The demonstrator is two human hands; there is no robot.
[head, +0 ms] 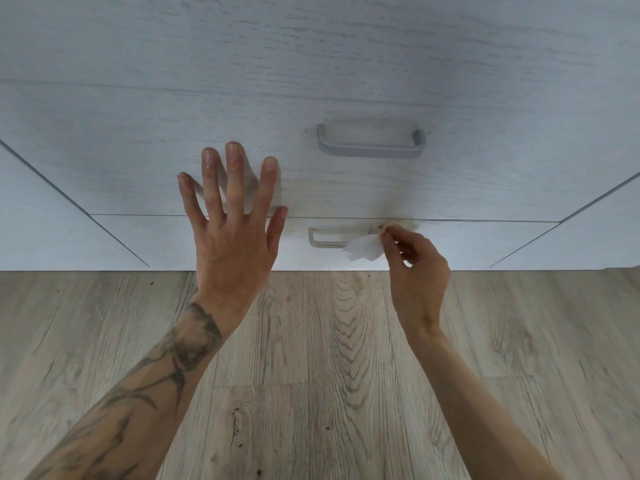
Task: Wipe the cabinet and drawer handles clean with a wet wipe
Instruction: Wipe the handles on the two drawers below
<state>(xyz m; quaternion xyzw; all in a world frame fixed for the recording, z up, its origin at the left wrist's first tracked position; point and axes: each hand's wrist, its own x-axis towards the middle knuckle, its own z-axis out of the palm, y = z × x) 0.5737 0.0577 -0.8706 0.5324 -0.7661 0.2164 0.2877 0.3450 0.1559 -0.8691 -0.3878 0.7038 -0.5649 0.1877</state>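
Note:
Two pale wood-grain drawer fronts face me. The upper drawer carries a grey bar handle [370, 143]. The lowest drawer has a smaller light handle [323, 237], whose right half is hidden behind a white wet wipe [362, 250]. My right hand [414, 268] pinches that wipe against the right end of the lower handle. My left hand [233, 230] is spread flat with fingers apart against the upper drawer front [138, 150], left of both handles, holding nothing.
Cabinet panels [41, 220] flank the drawers on both sides, with dark gaps between them. A light wood-plank floor [311, 375] runs from the cabinet base toward me. Both forearms reach up from the bottom of the view.

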